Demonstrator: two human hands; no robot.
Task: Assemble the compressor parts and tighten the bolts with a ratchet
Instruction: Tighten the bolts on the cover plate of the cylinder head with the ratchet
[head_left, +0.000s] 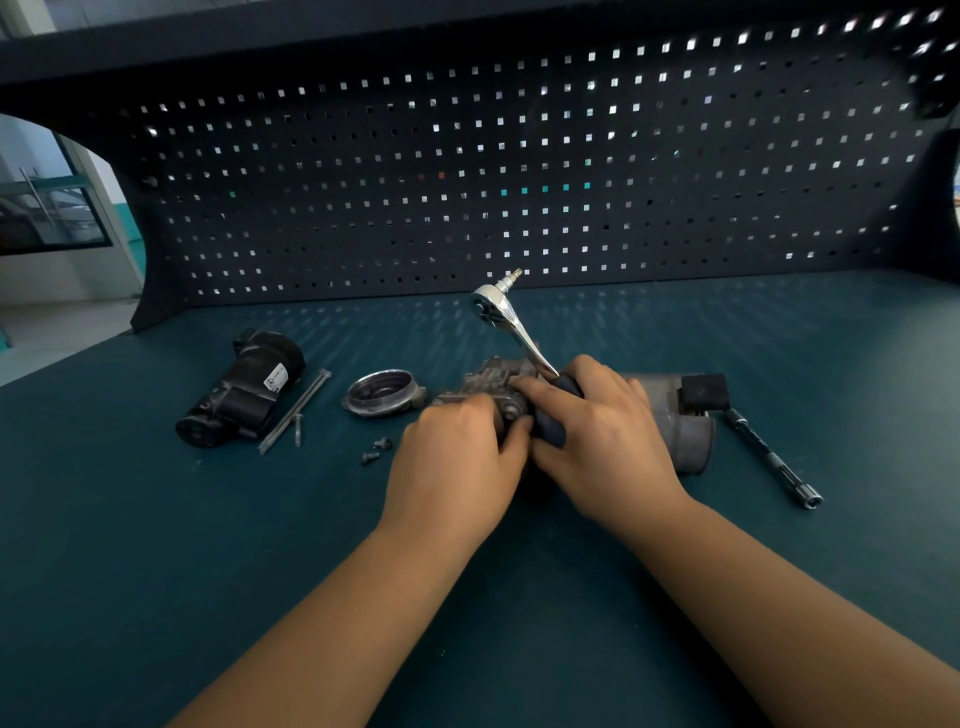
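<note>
A dark pegboard (467, 182) backs the teal surface (156, 519), and the compressor body (488, 384) sits mid-surface under both hands. The left hand (457, 467) curls over it, likely to steady it. The right hand (597, 436) grips the ratchet (511, 322) by its handle, head tipped up clear of any bolt. Two small bolts (376, 451) lie just left, probably kept within reach, near the ring cover (382, 392) and black motor (241, 389).

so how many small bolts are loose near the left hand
2: one small bolt just left of the left hand, the other slightly nearer and further left. More may hide beneath it.
</note>
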